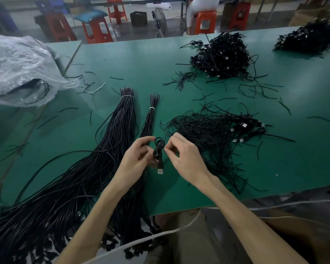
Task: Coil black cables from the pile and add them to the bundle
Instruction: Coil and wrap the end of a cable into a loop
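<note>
Centre frame, both hands meet over the green table (133,60). Left hand (135,159) curls round a small coil (158,149) of thin black cable, its silvery plug (160,170) dangling below; right hand (185,159) pinches the coil's side. Just right, a loose tangled pile (213,134). Left, a long, glossy bundle (111,134), banded white near its tip. Crinkled clear plastic (17,67) upper left.

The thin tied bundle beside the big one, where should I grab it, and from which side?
Probably just below the white tie on the thin bundle, where the cables are pinched narrowest. Come from above on its right, where bare table shows; the big bundle crowds its left.
</note>
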A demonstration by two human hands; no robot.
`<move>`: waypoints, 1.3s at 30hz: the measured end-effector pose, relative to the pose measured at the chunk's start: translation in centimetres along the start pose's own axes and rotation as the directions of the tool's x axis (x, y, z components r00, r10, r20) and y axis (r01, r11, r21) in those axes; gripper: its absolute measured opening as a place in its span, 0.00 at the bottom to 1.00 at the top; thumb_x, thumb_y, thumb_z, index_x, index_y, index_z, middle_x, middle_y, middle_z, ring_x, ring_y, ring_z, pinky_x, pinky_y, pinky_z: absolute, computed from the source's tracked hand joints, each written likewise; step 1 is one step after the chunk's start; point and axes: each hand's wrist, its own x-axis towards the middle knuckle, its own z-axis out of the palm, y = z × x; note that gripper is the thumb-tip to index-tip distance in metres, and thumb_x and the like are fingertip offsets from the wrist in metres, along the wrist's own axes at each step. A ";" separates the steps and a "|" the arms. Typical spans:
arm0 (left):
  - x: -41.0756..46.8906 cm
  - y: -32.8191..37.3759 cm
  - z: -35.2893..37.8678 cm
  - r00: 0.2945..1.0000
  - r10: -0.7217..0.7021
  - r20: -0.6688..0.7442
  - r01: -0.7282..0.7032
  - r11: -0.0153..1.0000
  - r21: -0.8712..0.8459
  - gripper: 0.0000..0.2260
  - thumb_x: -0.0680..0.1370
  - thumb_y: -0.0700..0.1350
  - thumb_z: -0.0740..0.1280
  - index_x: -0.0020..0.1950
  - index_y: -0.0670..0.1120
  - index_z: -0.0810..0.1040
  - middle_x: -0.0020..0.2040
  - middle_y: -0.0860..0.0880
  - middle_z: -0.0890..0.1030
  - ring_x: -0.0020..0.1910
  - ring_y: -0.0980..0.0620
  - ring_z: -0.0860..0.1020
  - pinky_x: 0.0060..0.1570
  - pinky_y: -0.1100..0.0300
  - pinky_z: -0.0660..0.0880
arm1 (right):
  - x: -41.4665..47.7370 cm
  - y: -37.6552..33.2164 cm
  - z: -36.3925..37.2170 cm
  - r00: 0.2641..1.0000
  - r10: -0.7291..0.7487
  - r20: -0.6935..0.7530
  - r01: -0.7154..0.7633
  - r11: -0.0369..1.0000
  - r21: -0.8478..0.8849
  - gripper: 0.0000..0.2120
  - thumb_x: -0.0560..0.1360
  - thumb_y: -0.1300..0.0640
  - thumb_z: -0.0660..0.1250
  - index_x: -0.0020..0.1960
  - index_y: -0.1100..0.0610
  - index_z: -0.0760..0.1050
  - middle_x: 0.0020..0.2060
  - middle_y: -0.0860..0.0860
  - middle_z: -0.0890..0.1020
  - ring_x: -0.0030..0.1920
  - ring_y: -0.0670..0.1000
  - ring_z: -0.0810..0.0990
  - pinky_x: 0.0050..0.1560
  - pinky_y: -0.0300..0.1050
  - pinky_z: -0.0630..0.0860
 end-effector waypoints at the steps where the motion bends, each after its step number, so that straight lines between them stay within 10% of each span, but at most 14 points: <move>1: -0.1 0.3 -0.1 0.999 0.032 0.020 -0.033 0.999 0.010 0.21 0.83 0.33 0.64 0.75 0.44 0.69 0.44 0.40 0.80 0.42 0.47 0.82 0.47 0.56 0.81 | 0.0 -0.2 0.0 1.000 -0.004 0.007 0.004 1.000 0.009 0.10 0.80 0.63 0.67 0.42 0.56 0.70 0.40 0.45 0.71 0.37 0.50 0.72 0.40 0.47 0.72; 6: 0.1 0.7 -0.3 0.987 0.154 0.052 -0.162 0.917 0.365 0.26 0.80 0.36 0.70 0.76 0.54 0.72 0.47 0.42 0.75 0.42 0.42 0.73 0.44 0.51 0.75 | 0.1 -0.8 -0.6 1.000 0.013 0.022 -0.016 0.992 0.123 0.09 0.78 0.64 0.70 0.41 0.59 0.73 0.39 0.47 0.73 0.38 0.50 0.73 0.40 0.45 0.72; 13: 0.2 1.5 -0.3 0.985 0.171 -0.010 -0.149 0.887 0.436 0.10 0.79 0.58 0.66 0.47 0.53 0.81 0.50 0.49 0.70 0.52 0.61 0.69 0.52 0.71 0.68 | -0.3 -1.4 -1.3 0.995 0.035 0.089 -0.061 0.949 0.309 0.09 0.77 0.65 0.73 0.40 0.61 0.75 0.38 0.53 0.75 0.37 0.56 0.75 0.41 0.57 0.74; 19: 0.2 2.7 1.1 0.991 -0.045 -0.125 0.087 0.931 0.353 0.24 0.83 0.59 0.63 0.31 0.47 0.79 0.28 0.44 0.76 0.29 0.51 0.72 0.33 0.57 0.67 | -0.5 -1.6 -0.7 0.996 0.094 -0.007 -0.087 0.947 0.309 0.09 0.77 0.66 0.72 0.40 0.60 0.76 0.38 0.49 0.76 0.37 0.53 0.76 0.40 0.50 0.74; 24: 0.0 4.0 0.8 0.948 -0.317 -0.041 0.319 0.944 0.080 0.23 0.88 0.53 0.54 0.51 0.41 0.83 0.36 0.45 0.84 0.31 0.49 0.79 0.32 0.61 0.72 | -0.8 -1.4 -0.7 0.993 -0.113 -0.019 0.111 0.990 -0.086 0.08 0.79 0.65 0.68 0.42 0.60 0.72 0.40 0.49 0.73 0.37 0.50 0.70 0.40 0.44 0.71; 33: -0.6 4.4 -0.4 0.951 -0.080 0.299 0.044 0.991 0.124 0.15 0.86 0.42 0.59 0.73 0.45 0.71 0.48 0.45 0.86 0.41 0.43 0.84 0.42 0.53 0.77 | -1.0 -0.9 -1.1 0.986 -0.162 0.031 0.165 0.972 -0.167 0.04 0.79 0.61 0.62 0.45 0.61 0.72 0.42 0.50 0.72 0.38 0.46 0.65 0.40 0.41 0.64; 39: 0.6 3.9 0.1 0.999 -0.043 0.014 0.031 0.876 0.481 0.27 0.81 0.64 0.57 0.38 0.43 0.78 0.25 0.50 0.78 0.23 0.55 0.71 0.29 0.60 0.71 | -1.4 -1.1 0.0 0.998 -0.069 -0.004 0.068 0.997 -0.022 0.07 0.79 0.65 0.68 0.43 0.62 0.73 0.40 0.49 0.72 0.36 0.47 0.68 0.39 0.42 0.66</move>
